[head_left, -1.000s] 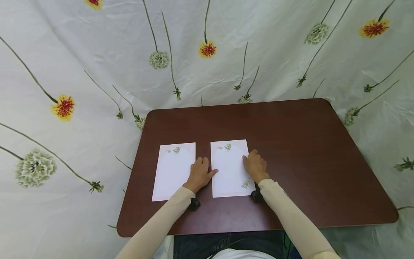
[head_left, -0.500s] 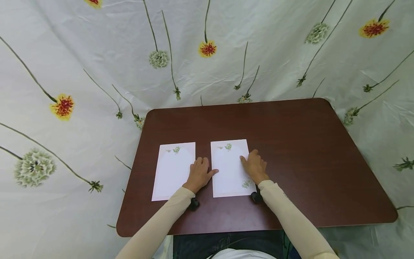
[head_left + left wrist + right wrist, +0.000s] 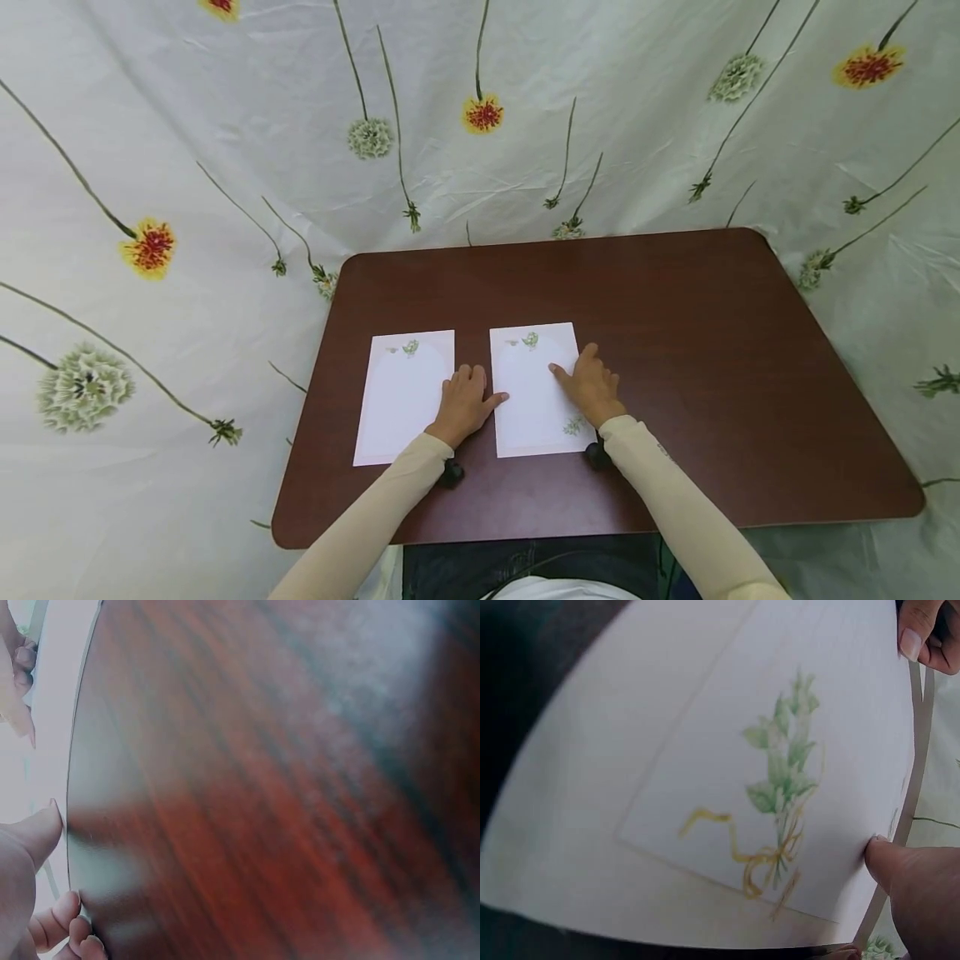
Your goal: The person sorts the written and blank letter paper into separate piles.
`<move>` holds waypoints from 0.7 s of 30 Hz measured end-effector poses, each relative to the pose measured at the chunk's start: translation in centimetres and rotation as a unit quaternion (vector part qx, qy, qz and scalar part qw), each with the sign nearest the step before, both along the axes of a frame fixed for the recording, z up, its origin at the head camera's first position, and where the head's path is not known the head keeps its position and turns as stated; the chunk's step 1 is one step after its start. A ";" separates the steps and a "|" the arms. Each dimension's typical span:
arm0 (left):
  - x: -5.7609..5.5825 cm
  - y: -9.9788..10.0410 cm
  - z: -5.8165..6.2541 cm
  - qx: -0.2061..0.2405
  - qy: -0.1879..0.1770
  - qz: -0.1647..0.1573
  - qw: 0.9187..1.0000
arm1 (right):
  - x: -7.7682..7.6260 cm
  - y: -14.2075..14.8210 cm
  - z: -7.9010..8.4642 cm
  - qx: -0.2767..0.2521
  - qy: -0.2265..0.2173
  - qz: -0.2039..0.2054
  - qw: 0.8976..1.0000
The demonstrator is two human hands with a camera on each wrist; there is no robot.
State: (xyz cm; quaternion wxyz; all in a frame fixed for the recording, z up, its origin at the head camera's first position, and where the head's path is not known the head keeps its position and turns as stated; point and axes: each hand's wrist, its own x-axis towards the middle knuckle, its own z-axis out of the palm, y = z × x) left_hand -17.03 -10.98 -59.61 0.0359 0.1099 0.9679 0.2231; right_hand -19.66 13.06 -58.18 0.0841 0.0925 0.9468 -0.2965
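Observation:
Two white stationery sheets with pale flower prints lie side by side on the table: the left sheet (image 3: 401,400) and the right sheet (image 3: 528,387). My left hand (image 3: 461,408) rests between them, its fingers by the left sheet's right edge and its thumb reaching the right sheet's left edge. My right hand (image 3: 590,388) lies over the right sheet's right edge, thumb stretched inward across the paper, fingers pointing away beyond the edge. In the right wrist view, a green printed sprig (image 3: 780,765) with a yellow ribbon shows near the sheet's corner, and the thumb (image 3: 889,862) touches the paper.
The brown wooden table (image 3: 712,375) has rounded corners and extends well to the right of the sheets. Behind it hangs a pale flowered curtain (image 3: 637,150). Dark wrist cameras sit under both wrists, the right camera (image 3: 597,455) close to the sheet's near corner.
My right thumb has slid left across the right sheet, spreading from the fingers. That sheet's near end has shifted very slightly right. My left hand has stayed almost still.

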 end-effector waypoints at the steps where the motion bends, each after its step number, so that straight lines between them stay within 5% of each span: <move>1: 0.0 0.1 0.0 0.001 0.000 0.000 1.000 | 0.0 0.0 0.0 0.006 -0.003 0.000 1.000; 21: 0.0 0.3 -0.1 -0.019 0.013 0.001 1.000 | -0.5 -0.8 0.6 -0.021 -0.038 -0.059 0.997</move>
